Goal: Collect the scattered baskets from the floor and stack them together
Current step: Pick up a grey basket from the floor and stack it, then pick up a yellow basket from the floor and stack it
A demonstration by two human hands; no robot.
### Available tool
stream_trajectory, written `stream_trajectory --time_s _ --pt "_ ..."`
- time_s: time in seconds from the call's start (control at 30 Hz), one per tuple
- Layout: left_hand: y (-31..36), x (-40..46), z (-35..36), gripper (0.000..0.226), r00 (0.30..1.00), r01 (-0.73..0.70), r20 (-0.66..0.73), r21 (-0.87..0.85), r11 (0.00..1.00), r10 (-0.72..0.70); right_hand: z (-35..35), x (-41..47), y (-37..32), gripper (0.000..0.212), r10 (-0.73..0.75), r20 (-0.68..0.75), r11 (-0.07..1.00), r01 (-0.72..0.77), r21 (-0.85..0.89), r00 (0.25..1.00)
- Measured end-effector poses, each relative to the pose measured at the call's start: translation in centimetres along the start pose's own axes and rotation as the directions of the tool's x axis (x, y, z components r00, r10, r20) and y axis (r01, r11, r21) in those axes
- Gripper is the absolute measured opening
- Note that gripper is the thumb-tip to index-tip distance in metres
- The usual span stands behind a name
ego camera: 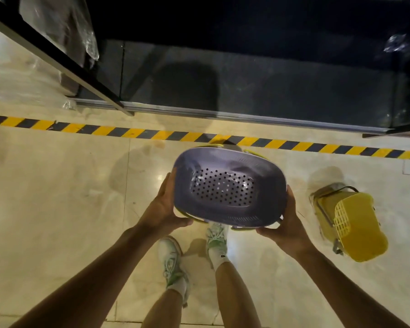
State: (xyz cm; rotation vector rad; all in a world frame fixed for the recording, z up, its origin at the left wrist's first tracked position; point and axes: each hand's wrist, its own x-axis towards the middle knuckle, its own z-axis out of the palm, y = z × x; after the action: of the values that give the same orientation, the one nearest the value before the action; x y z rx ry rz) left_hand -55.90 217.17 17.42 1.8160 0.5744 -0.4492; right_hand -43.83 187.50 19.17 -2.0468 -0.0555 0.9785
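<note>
Hands frame a purple basket (227,188) carried above the floor (57,197): the left hand (162,207) grips its near-left rim, fingers curled under, and the right hand (285,221) grips the near-right rim likewise. Collecting seems under way; next, probably, this basket must meet the yellow basket (352,223) lying tipped on its side to the right. Glossy pale tile, hazard-striped tape (152,134), then dark glass beyond.

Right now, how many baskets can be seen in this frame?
2. A purple basket is held between the left hand and right hand; a yellow basket lies tipped on the floor to the right. Yellow rims beneath the purple one hint at more nested, uncountable.
</note>
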Motion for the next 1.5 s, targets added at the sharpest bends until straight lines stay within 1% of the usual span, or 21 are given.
stream_trajectory --time_s 0.1,0.17,0.23,0.33,0.4,0.47,0.53,0.6,0.67,0.73,0.77,0.87,0.97,1.03,1.13,1.17,1.27,1.3,1.37,1.43,1.5 --pt "-1.0 0.3 0.8 0.136 0.996 0.090 -0.014 0.019 0.996 -0.090 1.0 1.0 2.3 0.121 0.071 -0.031 0.997 -0.071 0.027 0.997" --pt "-1.5 0.2 1.1 0.137 0.991 0.136 0.000 0.031 0.990 -0.136 1.2 1.7 3.2 0.120 0.147 0.020 0.989 -0.147 0.027 0.989" --pt "-1.7 0.2 1.4 0.133 0.988 0.154 0.022 0.024 0.988 -0.155 1.5 2.5 4.4 0.109 0.101 0.059 0.993 -0.105 0.057 0.993" --pt "-2.0 0.5 1.6 0.126 0.988 0.153 0.015 0.008 0.988 -0.153 1.8 3.5 5.4 0.102 -0.002 0.015 1.000 0.002 0.031 1.000" --pt "-2.4 0.9 1.7 0.123 0.989 0.149 0.011 0.005 0.989 -0.149 1.8 4.0 5.0 0.100 -0.005 0.020 0.996 0.003 0.087 1.000" --pt "-2.7 1.0 1.7 0.123 0.985 0.171 0.026 0.032 0.985 -0.172 1.6 3.8 5.2 0.108 0.025 0.059 0.999 -0.028 0.039 0.998" --pt "-2.4 0.9 1.4 0.120 0.976 0.207 0.050 0.071 0.976 -0.210 1.0 3.6 5.4 0.104 0.020 0.076 0.999 -0.022 0.026 0.997" --pt "-1.5 0.4 0.6 0.110 0.964 0.250 0.050 0.165 0.954 -0.262 0.4 3.1 4.7 0.090 0.032 0.081 0.999 -0.031 -0.011 0.996" --pt "0.7 -0.9 -0.6 0.101 0.958 0.256 0.052 0.281 0.925 -0.281 -0.8 1.3 2.7 0.083 0.119 0.055 0.991 -0.115 -0.070 0.991" --pt "4.0 -2.7 -2.0 0.097 0.969 0.202 0.064 0.355 0.913 -0.239 -2.4 -1.4 0.3 0.091 0.243 0.008 0.954 -0.238 -0.182 0.970" --pt "6.0 -3.7 -2.8 0.096 0.975 0.173 0.062 0.397 0.902 -0.214 -3.2 -2.9 -1.0 0.092 0.250 0.004 0.948 -0.243 -0.207 0.968" --pt "12.1 -7.1 -5.3 0.093 0.990 0.071 0.069 0.526 0.848 -0.125 -5.9 -8.1 -5.8 0.084 0.174 0.019 0.946 -0.162 -0.280 0.985" --pt "18.4 -10.6 -7.0 0.091 0.993 -0.083 0.122 0.644 0.760 0.005 -8.7 -13.6 -10.1 0.073 0.100 -0.033 0.931 -0.105 -0.349 0.994" --pt "22.4 -13.1 -7.7 0.087 0.979 -0.196 0.170 0.660 0.725 0.110 -10.2 -17.5 -12.8 0.069 0.049 -0.072 0.924 -0.072 -0.375 0.996" --pt "28.0 -16.9 -8.4 0.082 0.950 -0.312 0.224 0.666 0.678 0.218 -11.7 -23.6 -15.7 0.068 -0.020 -0.139 0.913 -0.038 -0.405 0.990" --pt "29.7 -18.2 -8.3 0.085 0.937 -0.349 0.255 0.671 0.654 0.238 -12.2 -25.6 -16.2 0.068 -0.035 -0.159 0.913 -0.034 -0.407 0.987" --pt "32.8 -20.7 -7.3 0.129 0.882 -0.470 0.375 0.651 0.596 0.286 -13.8 -31.0 -16.9 0.066 -0.061 -0.210 0.925 -0.024 -0.380 0.976" --pt "33.9 -21.2 -6.8 0.134 0.868 -0.495 0.414 0.677 0.544 0.274 -14.4 -32.7 -16.8 0.065 -0.058 -0.232 0.933 -0.030 -0.360 0.971" --pt "36.2 -22.0 -5.7 0.123 0.842 -0.539 0.472 0.711 0.451 0.262 -15.6 -36.0 -16.2 0.065 -0.021 -0.285 0.949 -0.071 -0.307 0.958" --pt "38.6 -22.5 -3.6 0.108 0.772 -0.635 0.554 0.693 0.340 0.313 -16.7 -39.3 -15.0 0.065 0.029 -0.338 0.956 -0.125 -0.266 0.941" --pt "41.0 -22.9 -1.1 0.096 0.766 -0.642 0.601 0.715 0.277 0.227 -18.0 -42.2 -13.5 0.065 0.078 -0.371 0.958 -0.173 -0.230 0.925"
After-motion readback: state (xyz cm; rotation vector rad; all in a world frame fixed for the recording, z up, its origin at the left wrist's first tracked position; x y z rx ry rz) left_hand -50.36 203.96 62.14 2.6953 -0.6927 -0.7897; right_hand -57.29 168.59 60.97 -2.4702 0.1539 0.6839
